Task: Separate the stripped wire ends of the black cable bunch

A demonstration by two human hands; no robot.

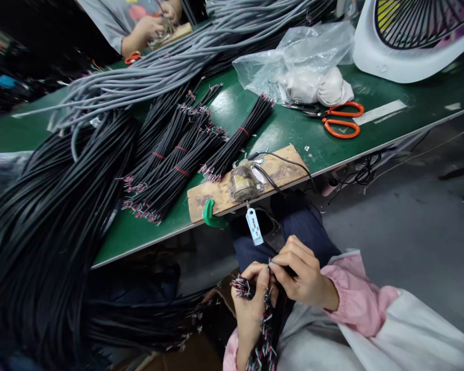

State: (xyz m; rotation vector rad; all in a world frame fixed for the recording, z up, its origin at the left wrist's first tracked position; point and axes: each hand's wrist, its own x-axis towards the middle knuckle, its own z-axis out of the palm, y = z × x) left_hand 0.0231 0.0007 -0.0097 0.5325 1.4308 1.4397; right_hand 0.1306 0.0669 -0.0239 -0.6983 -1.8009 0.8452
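My left hand is closed around a bundle of black cables over my lap, their ends showing small red and white wires. The fingertips of my right hand pinch the tip of one cable standing up from that bundle, close to my left thumb. Just beyond my hands, a light-blue clip sticks out from a small motor-like block. That block is fixed on a wooden board at the table edge, beside a green clamp.
Tied black cable bundles and long grey cables cover the green table. Orange-handled scissors, a plastic bag and a white fan stand to the right. Across the table, another person's hands are at work.
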